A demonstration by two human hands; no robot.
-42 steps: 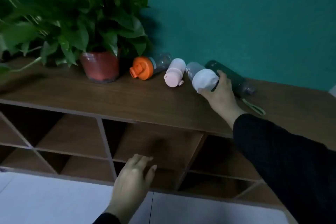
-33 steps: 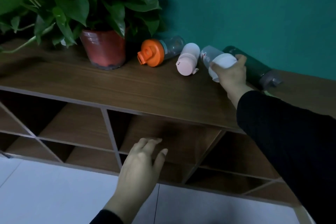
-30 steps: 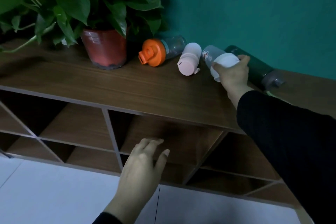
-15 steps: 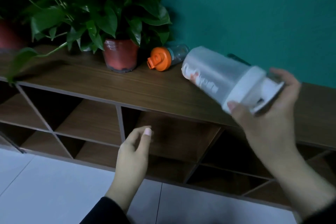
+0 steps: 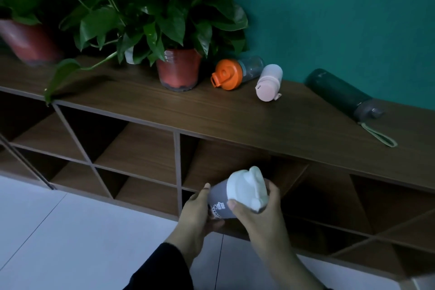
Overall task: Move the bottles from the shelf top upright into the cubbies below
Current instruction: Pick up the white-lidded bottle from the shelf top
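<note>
A clear bottle with a white lid is held in front of the middle cubby, lid up and tilted toward me. My right hand grips it around the lid end. My left hand holds its lower body from the left. Three bottles lie on their sides on the shelf top: an orange-lidded clear bottle, a pink bottle, and a dark green bottle with a strap, near the teal wall.
A leafy plant in a red pot stands on the shelf top left of the bottles; another red pot is at the far left. Open wooden cubbies with slanted dividers run below. White floor lies in front.
My right hand lifted the white-lidded bottle off the shelf top and brought it down in front of the cubbies. My left hand came up and took hold of its body.
</note>
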